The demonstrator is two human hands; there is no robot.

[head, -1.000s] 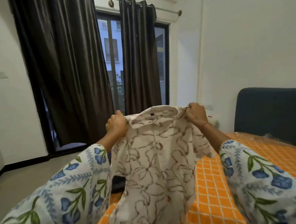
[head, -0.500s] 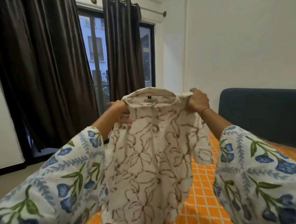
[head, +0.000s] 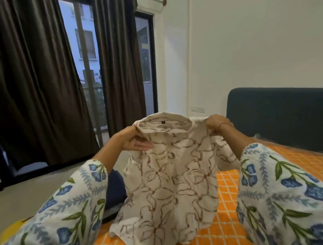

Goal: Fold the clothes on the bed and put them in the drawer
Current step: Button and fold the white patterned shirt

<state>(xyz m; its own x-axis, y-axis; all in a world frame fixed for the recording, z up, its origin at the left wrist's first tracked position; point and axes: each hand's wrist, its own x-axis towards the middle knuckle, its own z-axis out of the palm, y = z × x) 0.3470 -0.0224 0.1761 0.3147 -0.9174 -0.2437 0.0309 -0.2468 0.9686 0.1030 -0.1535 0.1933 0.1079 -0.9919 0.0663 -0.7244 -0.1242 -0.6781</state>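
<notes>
A white shirt with a brown floral outline print (head: 174, 177) hangs in the air in front of me, collar up, over the orange checked bed cover (head: 228, 231). My left hand (head: 133, 140) holds its left shoulder, thumb on top and fingers stretched along the cloth. My right hand (head: 215, 124) grips the right shoulder with curled fingers. The shirt's hem trails down to the bed. No drawer is in view.
A dark blue headboard (head: 280, 116) stands at the right against the white wall. Dark curtains (head: 33, 82) and a glass door lie ahead left. A dark blue garment (head: 114, 190) lies at the bed's left edge, and something yellow (head: 11, 231) sits on the floor.
The shirt has sunk a little and turned, with its collar now tipped toward me. My left hand has shifted from a fist grip to fingers laid along the shoulder. My view has swung right.
</notes>
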